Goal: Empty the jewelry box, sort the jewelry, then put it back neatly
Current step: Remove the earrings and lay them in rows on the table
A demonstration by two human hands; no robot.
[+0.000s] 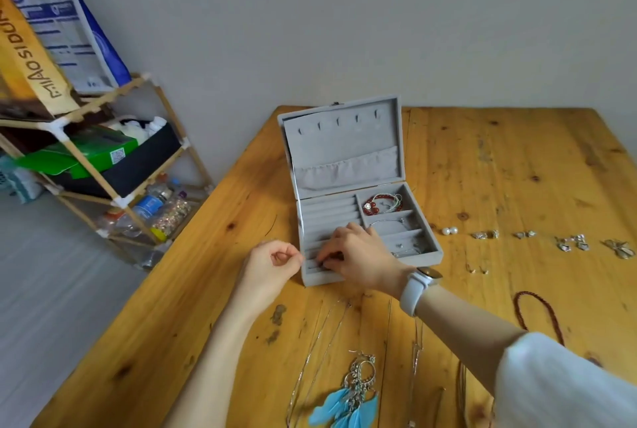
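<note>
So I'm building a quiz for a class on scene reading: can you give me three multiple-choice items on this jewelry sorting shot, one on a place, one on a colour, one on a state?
1. Where does the red bead bracelet lie?
A. In the far right compartment of the jewelry box
B. On the table beside the pearls
C. Hung on a lid hook

2. What colour are the feathers of the feather earrings near the front edge of the table?
A. Red
B. Light blue
C. Green

3. How does the lid of the box stand?
A. Shut
B. Taken off and laid flat
C. Open, raised at the back

Key: 1 A, the beads sit inside the far compartment. 2 B, the feathers are plainly light blue. 3 C, the lid's lining and hooks face the camera, while the right hand works at the ring rolls and the left hand rests at the box's side.
</note>
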